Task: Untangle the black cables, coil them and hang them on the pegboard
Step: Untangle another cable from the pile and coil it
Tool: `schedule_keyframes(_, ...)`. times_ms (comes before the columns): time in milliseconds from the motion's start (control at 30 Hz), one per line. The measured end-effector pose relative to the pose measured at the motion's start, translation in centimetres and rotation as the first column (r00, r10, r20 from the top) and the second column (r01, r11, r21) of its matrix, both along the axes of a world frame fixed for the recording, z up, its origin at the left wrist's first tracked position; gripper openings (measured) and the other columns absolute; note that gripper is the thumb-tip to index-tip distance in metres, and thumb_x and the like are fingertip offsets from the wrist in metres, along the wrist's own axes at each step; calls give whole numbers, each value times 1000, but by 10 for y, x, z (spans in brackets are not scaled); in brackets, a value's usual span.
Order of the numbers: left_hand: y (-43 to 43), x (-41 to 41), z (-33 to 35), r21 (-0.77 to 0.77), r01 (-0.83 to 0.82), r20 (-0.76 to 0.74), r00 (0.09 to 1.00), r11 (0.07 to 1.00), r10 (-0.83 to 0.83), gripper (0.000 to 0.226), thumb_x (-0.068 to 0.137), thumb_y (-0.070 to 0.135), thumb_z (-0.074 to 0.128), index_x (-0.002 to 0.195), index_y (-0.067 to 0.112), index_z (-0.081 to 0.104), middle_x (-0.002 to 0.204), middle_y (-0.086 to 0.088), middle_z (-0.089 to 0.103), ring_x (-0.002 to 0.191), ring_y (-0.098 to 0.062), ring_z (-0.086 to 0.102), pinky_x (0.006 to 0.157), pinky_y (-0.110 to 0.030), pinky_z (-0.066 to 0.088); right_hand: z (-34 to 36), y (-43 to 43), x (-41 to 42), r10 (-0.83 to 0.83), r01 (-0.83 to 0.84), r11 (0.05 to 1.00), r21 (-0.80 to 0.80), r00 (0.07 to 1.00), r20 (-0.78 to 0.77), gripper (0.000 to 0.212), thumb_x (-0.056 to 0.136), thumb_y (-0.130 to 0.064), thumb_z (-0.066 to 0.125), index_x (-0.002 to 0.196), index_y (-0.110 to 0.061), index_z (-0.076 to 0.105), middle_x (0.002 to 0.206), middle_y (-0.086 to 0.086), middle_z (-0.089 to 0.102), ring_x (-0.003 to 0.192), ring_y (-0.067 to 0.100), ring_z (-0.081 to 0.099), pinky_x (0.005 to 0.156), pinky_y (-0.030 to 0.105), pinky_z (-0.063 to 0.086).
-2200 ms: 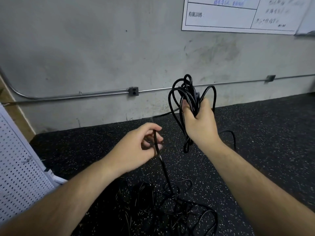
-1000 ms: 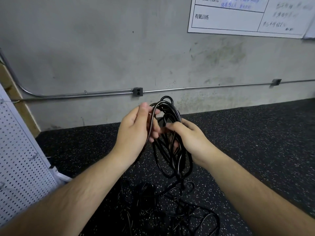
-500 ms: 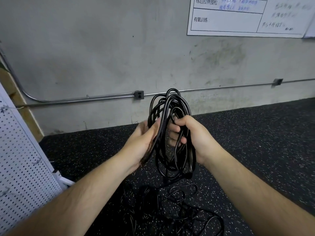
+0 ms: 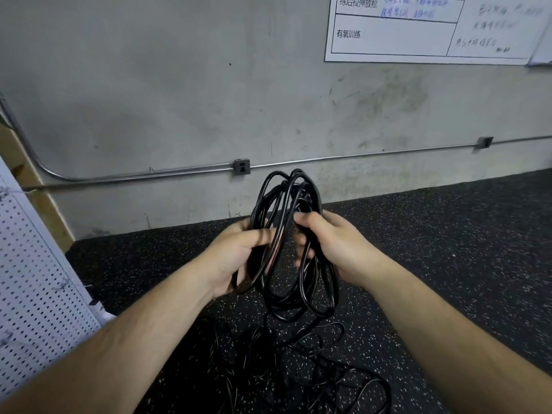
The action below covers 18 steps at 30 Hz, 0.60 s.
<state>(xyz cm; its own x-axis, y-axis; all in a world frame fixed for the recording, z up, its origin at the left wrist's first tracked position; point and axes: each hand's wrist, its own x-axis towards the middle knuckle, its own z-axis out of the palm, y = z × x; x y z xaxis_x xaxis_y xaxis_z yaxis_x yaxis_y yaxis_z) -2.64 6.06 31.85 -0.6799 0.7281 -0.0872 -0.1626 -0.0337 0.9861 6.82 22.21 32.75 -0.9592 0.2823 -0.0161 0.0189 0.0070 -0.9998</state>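
Black cable coil [image 4: 280, 234] is held up off the floor at centre of view, its loops hanging long below the grip. Left hand [image 4: 236, 258]: fingers curled round the coil's left strands. Right hand [image 4: 334, 246]: clenched on the right strands, thumb on top. Both hands grasping, neither free.

Step, as I judge it: coiling, midway. One strand appears to drop from the bundle into the loose tangle [image 4: 298, 372] on the speckled floor [image 4: 448, 249] directly below. So there is more cable to gather and the untangling is not done. No cable hangs on the part of the pegboard [image 4: 35, 279] in view.

Next move calls for one hand to hold the bundle alone while the other draws slack up from the tangle. Pull gently; crossed loops down there may snag.

Room: pegboard edge close on my left, its foot near the tangle. Concrete wall [image 4: 179, 100] with conduit [image 4: 149, 173] ahead, well apart from the coil. Open floor to the right.
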Motion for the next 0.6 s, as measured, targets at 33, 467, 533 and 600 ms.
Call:
schedule_keyframes(33,0,0,-1,-24,20,-5,1000,1000,-20,19,90,24,72,84,12,59,62,-1,52,48,-13,47,49,-27,44,-1,0,2,-16,16,996,83,1000,6,24,100,-37,59,93,-14,60,70,1,62,65,23,58,79,47,53)
schedule_keyframes(467,6,10,4,130,202,142,965,971,-220,43,68,46,79,89,11,63,69,1,53,53,-10,41,46,-22,39,-7,-1,-5,-233,248,857,452,968,-90,39,102,-53,46,109,-19,63,95,-7,69,88,7,65,80,24,50)
schedule_keyframes(533,6,11,3,146,160,141,973,976,-181,52,67,54,80,94,10,69,84,-7,68,63,-15,58,48,-22,45,-6,-6,-7,-272,298,822,486,954,-126,40,103,-52,45,118,-18,59,102,-7,68,94,8,64,78,23,49)
schedule_keyframes(600,2,11,3,119,142,92,984,983,-153,56,71,49,86,104,7,69,93,-12,73,74,-20,68,55,-26,52,-6,-12,-7,-293,328,792,515,944,-150,40,103,-52,44,118,-16,55,98,-5,68,88,10,66,78,31,53)
